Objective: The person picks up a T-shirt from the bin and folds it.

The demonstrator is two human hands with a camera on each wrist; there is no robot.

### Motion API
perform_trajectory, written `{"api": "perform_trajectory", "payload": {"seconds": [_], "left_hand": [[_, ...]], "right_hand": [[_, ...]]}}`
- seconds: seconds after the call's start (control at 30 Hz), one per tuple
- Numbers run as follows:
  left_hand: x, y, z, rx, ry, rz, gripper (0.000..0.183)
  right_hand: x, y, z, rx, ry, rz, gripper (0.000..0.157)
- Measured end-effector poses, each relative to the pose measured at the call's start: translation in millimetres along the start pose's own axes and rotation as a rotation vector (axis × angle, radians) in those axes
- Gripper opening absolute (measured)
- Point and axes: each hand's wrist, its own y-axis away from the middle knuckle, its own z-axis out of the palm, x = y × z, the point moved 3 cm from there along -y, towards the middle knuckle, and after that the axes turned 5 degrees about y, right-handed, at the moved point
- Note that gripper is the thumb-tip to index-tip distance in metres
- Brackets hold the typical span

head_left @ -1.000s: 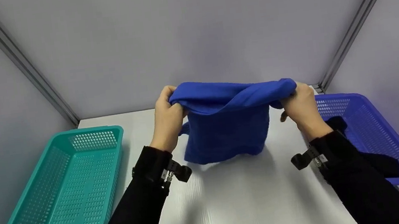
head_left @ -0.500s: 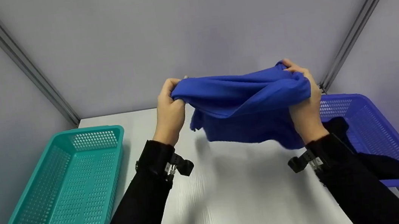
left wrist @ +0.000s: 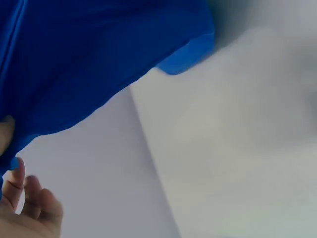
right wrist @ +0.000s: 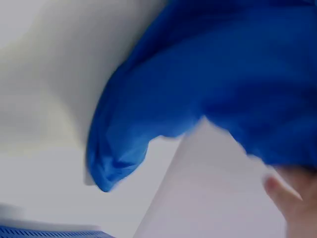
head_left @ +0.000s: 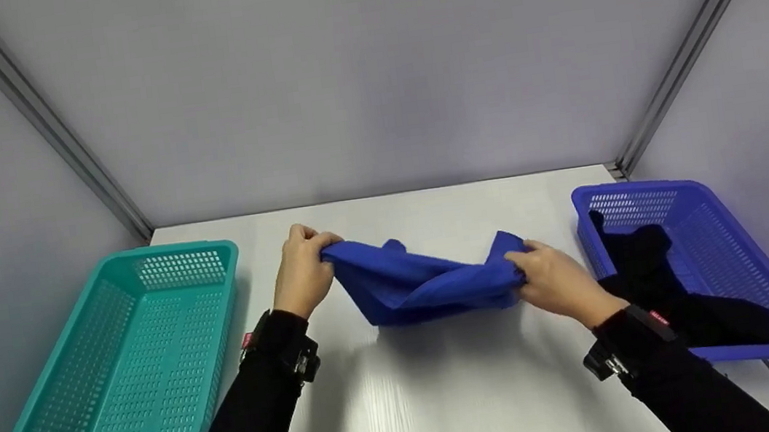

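A blue cloth garment (head_left: 429, 276), its exact kind hard to tell, is stretched loosely between both hands above the white table (head_left: 393, 406). My left hand (head_left: 303, 270) pinches its left corner between thumb and fingers. At the other end my right hand (head_left: 557, 279) grips a bunched edge, and a flap sticks up beside those fingers. In the left wrist view the blue fabric (left wrist: 99, 59) hangs from the pinch, with other fingers (left wrist: 47, 203) apart from it. The right wrist view shows a drooping end of the fabric (right wrist: 119, 148), slightly blurred.
A teal perforated basket (head_left: 223, 338) stands at the left of the table. On the right sits a purple-blue basket (head_left: 750, 266) with black cloth (head_left: 657, 285) in it. Grey panels (head_left: 368, 78) wall in the back and both sides.
Both hands have come down and nearer, lowering the blue garment close to the table. The left hand has shifted left; the garment now slopes down to the right and looks more gathered.
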Motion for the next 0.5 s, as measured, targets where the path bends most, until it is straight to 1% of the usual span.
{"api": "perform_trajectory", "payload": {"seconds": [0.07, 0.1, 0.13, 0.17, 0.23, 0.27, 0.3, 0.33, 0.37, 0.43, 0.5], "left_hand": [[-8.2, 5.0, -0.6, -0.038, -0.034, -0.051, 0.034], [-12.3, 6.9, -1.0, -0.063, -0.030, -0.084, 0.035], [-17.0, 8.4, -1.2, -0.091, -0.001, -0.129, 0.037], [-22.2, 9.5, -1.2, -0.120, 0.053, -0.184, 0.038], [-32.9, 11.5, -2.0, -0.153, 0.199, -0.309, 0.039], [-38.6, 12.5, -3.0, -0.150, 0.279, -0.377, 0.040], [-44.3, 14.0, -4.3, -0.139, 0.370, -0.452, 0.040], [-49.7, 15.8, -5.7, -0.118, 0.455, -0.516, 0.040], [-54.5, 18.0, -7.5, -0.091, 0.517, -0.566, 0.038], [-62.2, 22.0, -10.6, -0.029, 0.614, -0.644, 0.035], [-67.2, 26.5, -11.8, 0.005, 0.731, -0.688, 0.033]], "right_hand": [[-8.7, 3.7, 12.8, -0.128, -0.020, -0.055, 0.025], [-13.7, 5.7, 19.4, -0.167, -0.032, -0.080, 0.024], [-18.8, 7.5, 26.4, -0.197, -0.046, -0.097, 0.023], [-24.2, 9.2, 33.5, -0.207, -0.059, -0.106, 0.021], [-35.4, 11.3, 47.8, -0.203, -0.095, -0.085, 0.019], [-41.3, 11.6, 55.2, -0.192, -0.121, -0.058, 0.019], [-47.6, 11.4, 62.2, -0.183, -0.158, -0.015, 0.020], [-54.0, 11.1, 69.2, -0.179, -0.193, 0.038, 0.020], [-60.6, 10.6, 75.8, -0.179, -0.238, 0.097, 0.020], [-73.3, 9.7, 87.6, -0.196, -0.339, 0.225, 0.021], [-84.9, 9.4, 97.7, -0.218, -0.435, 0.339, 0.023]]}}
